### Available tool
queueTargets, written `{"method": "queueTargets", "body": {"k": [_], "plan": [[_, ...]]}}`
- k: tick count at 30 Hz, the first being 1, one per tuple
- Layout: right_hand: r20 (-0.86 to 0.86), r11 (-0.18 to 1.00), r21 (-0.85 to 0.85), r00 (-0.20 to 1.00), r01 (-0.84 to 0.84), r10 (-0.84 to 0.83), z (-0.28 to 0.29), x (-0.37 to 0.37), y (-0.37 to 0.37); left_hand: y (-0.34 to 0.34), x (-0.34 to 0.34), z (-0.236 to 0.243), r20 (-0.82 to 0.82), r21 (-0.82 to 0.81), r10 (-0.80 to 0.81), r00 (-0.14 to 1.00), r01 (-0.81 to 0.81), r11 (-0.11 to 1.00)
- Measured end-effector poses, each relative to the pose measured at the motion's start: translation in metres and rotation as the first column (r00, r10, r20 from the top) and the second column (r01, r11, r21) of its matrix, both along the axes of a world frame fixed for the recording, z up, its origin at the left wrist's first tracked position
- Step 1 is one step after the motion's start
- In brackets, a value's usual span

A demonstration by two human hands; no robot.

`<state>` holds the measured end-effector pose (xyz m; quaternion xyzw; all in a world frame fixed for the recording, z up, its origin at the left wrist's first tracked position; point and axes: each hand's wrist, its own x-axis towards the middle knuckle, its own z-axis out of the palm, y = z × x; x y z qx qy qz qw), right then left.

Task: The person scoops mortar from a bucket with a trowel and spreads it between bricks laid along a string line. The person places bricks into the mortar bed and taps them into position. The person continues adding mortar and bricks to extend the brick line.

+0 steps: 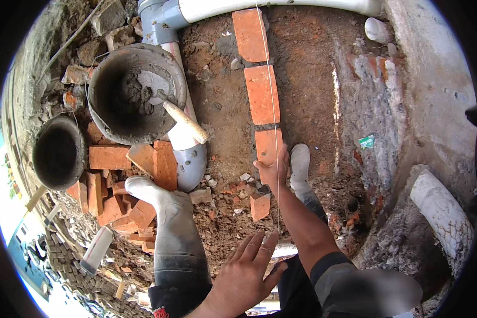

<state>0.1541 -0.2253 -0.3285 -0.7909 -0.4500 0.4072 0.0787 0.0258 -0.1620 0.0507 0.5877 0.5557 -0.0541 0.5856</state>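
Observation:
A row of orange bricks (262, 95) runs up the middle on grey mortar, with a thin string (274, 100) stretched along it. My right hand (274, 168) grips the lowest brick (267, 142) of the row. My left hand (245, 273) is held low at the bottom middle, fingers outstretched and holding nothing, its fingertips near the string. A brick fragment (260, 206) lies just below the gripped brick. At upper left, a large bucket (98, 98) holds wet mortar and a trowel with a wooden handle (185, 122).
A smaller bucket (78, 153) and loose bricks (109, 157) are at left. Pipes (196, 164) run left of the row and along the top. A white pipe (437, 206) juts from the right beside a concrete wall (434, 95). My booted feet (177, 233) flank the row's lower end.

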Motion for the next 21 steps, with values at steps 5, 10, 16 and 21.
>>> {"method": "queueTargets", "body": {"k": [5, 10, 16, 21], "plan": [[-0.011, 0.996, -0.079, 0.999, -0.033, 0.032, 0.002, 0.01, 0.007, -0.005, -0.002, -0.006, -0.047, 0.015, 0.013, 0.999, -0.013, 1.0], [-0.09, 0.986, 0.114, 0.987, -0.12, 0.131, 0.017, 0.076, 0.028, -0.003, -0.002, -0.011, -0.039, 0.059, 0.022, 0.999, -0.019, 0.998], [-0.157, 0.941, -0.066, 0.935, -0.331, 0.318, 0.035, 0.079, 0.041, 0.0, 0.004, -0.01, 0.009, 0.108, 0.005, 1.0, -0.006, 0.994], [-0.12, 0.843, -0.193, 0.865, -0.503, 0.488, 0.027, 0.054, 0.048, -0.001, 0.003, -0.013, -0.06, 0.072, -0.023, 0.998, 0.027, 0.997]]}}
